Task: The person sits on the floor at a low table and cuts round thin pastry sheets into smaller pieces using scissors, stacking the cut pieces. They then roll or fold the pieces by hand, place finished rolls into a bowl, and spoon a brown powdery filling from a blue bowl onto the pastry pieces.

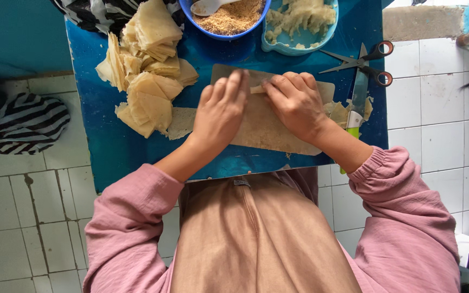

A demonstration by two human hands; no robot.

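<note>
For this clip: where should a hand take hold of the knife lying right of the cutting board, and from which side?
Probably by the green handle at the near end of the knife, coming from the person's side. The blade points away toward the scissors, so the handle end lies closest to the right hand, beside its wrist, though partly hidden.

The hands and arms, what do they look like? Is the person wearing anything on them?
Both arms wear loose pink sleeves with gathered cuffs, pushed up so the forearms are bare. The left hand and right hand are bare too: no gloves, and no rings, watch or bracelet show. The fabric looks soft and wrinkled.
</note>
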